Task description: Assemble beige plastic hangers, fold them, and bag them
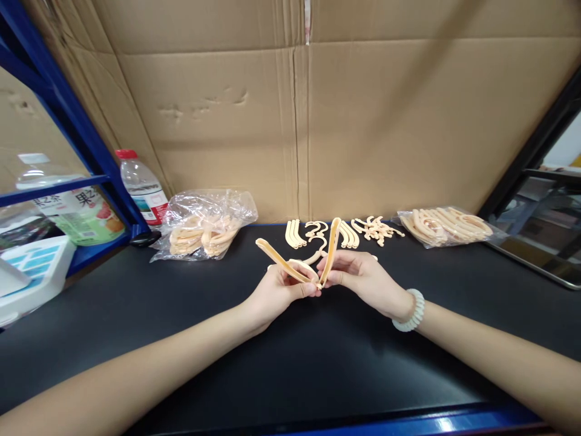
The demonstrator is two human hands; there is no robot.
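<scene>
Above the black tabletop, my left hand (287, 287) is closed on a cream plastic hanger arm (278, 257) that slants up to the left. My right hand (361, 277) pinches a second hanger arm (333, 242), which stands nearly upright. Both pieces show a hollow, channelled side, and their lower ends meet at my fingertips in a V shape. The joint itself is partly hidden by my fingers. Just behind my hands lies a curved cream hook piece (316, 254), partly covered.
Behind lie hanger arms in two groups (295, 234) (349, 235), hooks (316, 227) and a pile of small curved parts (374, 230). Bagged cream parts sit left (204, 233) and right (447, 226). A red-capped bottle (141, 188) stands by the blue frame (68, 109); cardboard (218, 133) walls the back.
</scene>
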